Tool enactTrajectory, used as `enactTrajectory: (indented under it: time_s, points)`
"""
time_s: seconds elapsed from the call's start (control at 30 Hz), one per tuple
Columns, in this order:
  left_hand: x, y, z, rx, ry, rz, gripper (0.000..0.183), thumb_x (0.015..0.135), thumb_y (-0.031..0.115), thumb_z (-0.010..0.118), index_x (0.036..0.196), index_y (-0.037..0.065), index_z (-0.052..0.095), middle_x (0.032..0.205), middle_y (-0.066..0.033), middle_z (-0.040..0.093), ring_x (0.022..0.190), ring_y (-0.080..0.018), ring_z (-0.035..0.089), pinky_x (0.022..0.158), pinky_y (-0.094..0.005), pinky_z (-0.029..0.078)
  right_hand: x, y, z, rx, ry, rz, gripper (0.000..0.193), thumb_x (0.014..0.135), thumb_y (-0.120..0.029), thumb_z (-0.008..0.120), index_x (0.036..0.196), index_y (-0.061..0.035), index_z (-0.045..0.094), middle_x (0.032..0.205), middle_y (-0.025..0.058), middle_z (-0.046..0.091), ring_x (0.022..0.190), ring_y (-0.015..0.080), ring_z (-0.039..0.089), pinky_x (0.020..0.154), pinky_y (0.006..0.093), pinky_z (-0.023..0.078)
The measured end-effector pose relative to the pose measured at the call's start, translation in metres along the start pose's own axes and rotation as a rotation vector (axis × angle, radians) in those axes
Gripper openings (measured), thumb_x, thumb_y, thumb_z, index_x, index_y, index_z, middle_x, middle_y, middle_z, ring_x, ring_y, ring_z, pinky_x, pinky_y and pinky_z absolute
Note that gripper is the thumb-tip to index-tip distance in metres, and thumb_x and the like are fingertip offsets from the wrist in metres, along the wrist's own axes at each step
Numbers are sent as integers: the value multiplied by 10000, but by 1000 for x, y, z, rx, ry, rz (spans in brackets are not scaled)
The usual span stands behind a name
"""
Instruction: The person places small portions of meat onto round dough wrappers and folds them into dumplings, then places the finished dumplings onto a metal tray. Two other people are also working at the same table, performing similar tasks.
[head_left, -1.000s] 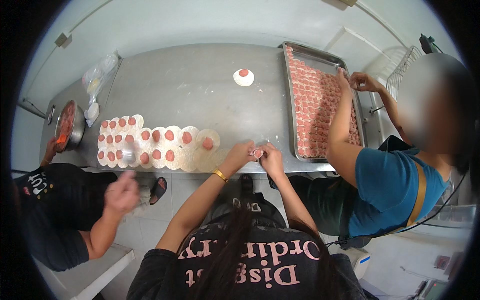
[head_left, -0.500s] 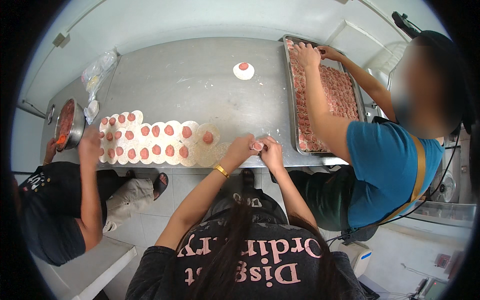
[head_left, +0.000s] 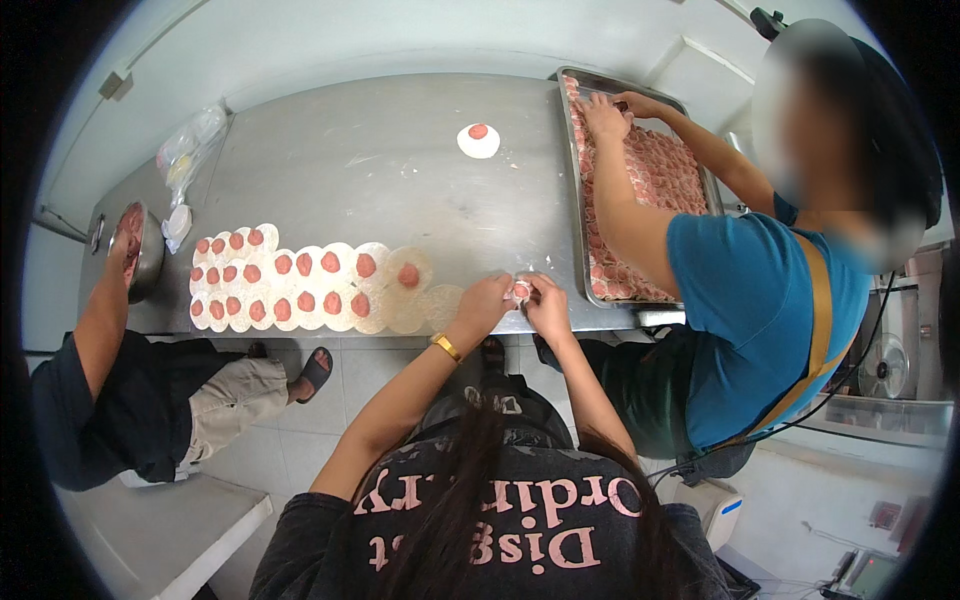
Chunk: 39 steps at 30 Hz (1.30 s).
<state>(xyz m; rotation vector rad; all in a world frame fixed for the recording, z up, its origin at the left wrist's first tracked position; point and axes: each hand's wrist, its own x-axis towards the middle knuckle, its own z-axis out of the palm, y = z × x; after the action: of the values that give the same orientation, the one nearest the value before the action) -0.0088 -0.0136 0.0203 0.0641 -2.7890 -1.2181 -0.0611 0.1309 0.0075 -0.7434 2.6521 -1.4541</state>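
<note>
Between the fingertips of my left hand [head_left: 487,300] and my right hand [head_left: 546,302] is a small dumpling [head_left: 520,291], its pale wrapper gathered around pink meat filling. Both hands are closed on it, near the front edge of the steel table [head_left: 400,170]. Left of my hands lie overlapping rows of round dough wrappers [head_left: 400,312], most topped with a lump of meat filling [head_left: 408,275]. The wrapper nearest my left hand looks bare. Farther back, a single wrapper [head_left: 479,146] with filling lies apart from the rest.
At the right, a co-worker in a blue shirt [head_left: 745,310] reaches into a large metal tray [head_left: 588,250] packed with dumplings. Another co-worker at the left has a hand in a steel bowl [head_left: 151,255] of meat. A plastic bag [head_left: 193,150] lies behind the bowl.
My fingers have shifted slightly around the dumpling, which shows more of its filling. The left co-worker's hand has moved from the wrappers into the bowl. The view has shifted a little.
</note>
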Motion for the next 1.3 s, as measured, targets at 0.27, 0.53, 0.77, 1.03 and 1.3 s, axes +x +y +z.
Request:
enactTrajectory:
  time_s: [0.27,0.53,0.77,1.03,1.3]
  points:
    - [-3,-6,3,-126,-56,-81,270,721,183,722,910,50,582,790,-159,634,747,-333,622,646,-406,473,-5,-2,-8,-86,-57,61,402,651,110,620,1033,-12,644,930,120,618,761,216,646,667,281,513]
    - [-2,-8,6,-174,26,-103,264,729,149,717,922,42,571,785,-161,635,747,-331,625,662,-399,483,-8,0,-10,-61,-40,83,436,648,134,608,1057,-13,634,937,129,614,730,234,640,644,287,508]
    - [-2,-4,6,-220,24,-82,254,743,160,699,920,38,565,816,-171,629,765,-352,610,671,-420,473,-7,-14,-11,-100,-19,2,476,644,123,610,1082,-61,627,966,147,572,832,309,612,722,366,497]
    - [-23,-9,-29,-186,137,-117,210,768,135,677,924,23,590,809,-159,638,756,-319,627,679,-378,488,-6,-27,-6,-291,-123,-108,558,643,119,562,1144,-121,613,966,140,555,920,365,561,799,424,470]
    - [-109,-39,-120,-173,248,-335,195,785,146,672,888,-5,606,792,-151,642,719,-288,633,650,-349,490,-3,-29,-6,-330,-229,-118,426,673,90,567,1043,-105,649,994,137,568,930,354,556,824,424,462]
